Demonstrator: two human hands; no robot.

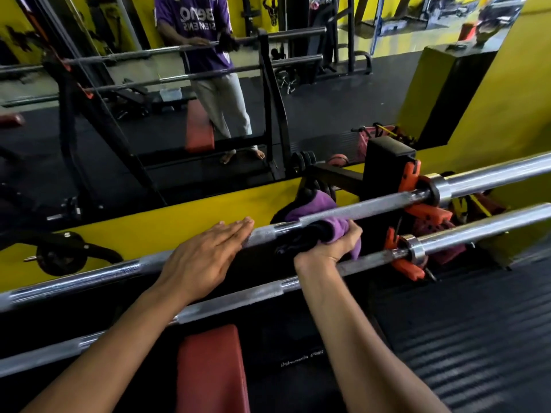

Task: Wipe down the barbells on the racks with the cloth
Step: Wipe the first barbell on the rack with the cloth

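The left hand (pixel 205 257) lies flat on the knurled steel upper barbell (pixel 372 207) — the right hand (pixel 331 244) grips a bunched purple-and-black cloth (pixel 313 222) around it.

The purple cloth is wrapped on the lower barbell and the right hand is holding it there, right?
Not quite. The head view shows the purple cloth wrapped on the upper barbell, not the lower barbell. The right hand is indeed holding it there, while the left hand rests flat on the same upper bar.
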